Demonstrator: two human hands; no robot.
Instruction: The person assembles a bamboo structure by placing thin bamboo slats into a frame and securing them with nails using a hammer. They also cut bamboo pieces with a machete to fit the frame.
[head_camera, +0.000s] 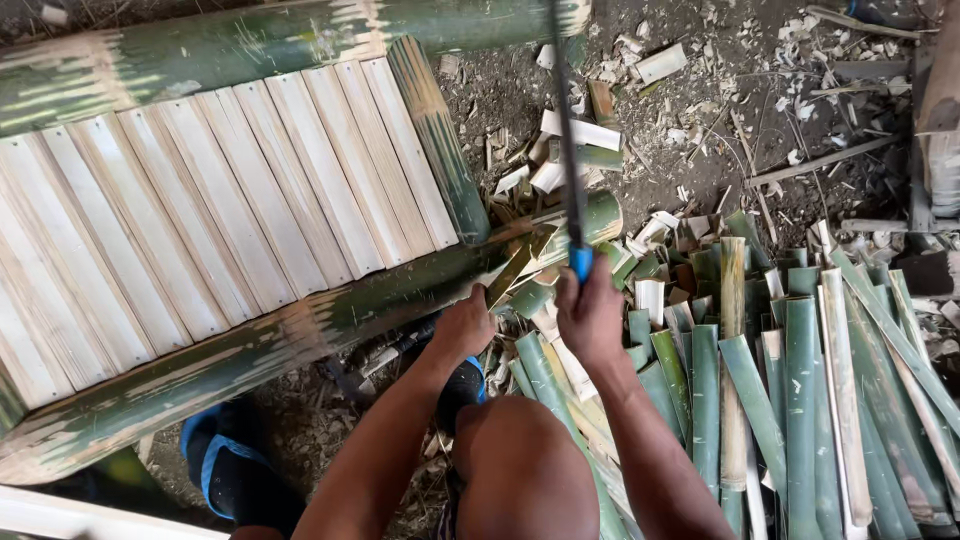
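Setting: bare earth ground (700, 150) strewn with pale chips and bamboo offcuts, seen from above.
Rack: two green bamboo poles (330, 310) lie as rails, with pale split slats (230, 220) laid side by side across them, likely so the strips stay flat and off the dirt.
Left hand: the left hand (465, 325) is closed around a short yellow-green bamboo strip (515, 268) near the near rail's right end, apparently bracing it for cutting.
Right hand: the right hand (590, 315) is wrapped tight around the blue handle of a long blade (568, 150), just beside the left hand.
Blade direction: its long axis runs almost straight away from the person, tip toward the far rail.
Strip direction: it slants up and to the right.
Pile: green split lengths (800, 400) lie heaped at the right, mostly parallel, within reach.
Foot: a blue-trimmed shoe (225, 470) rests below the near rail.
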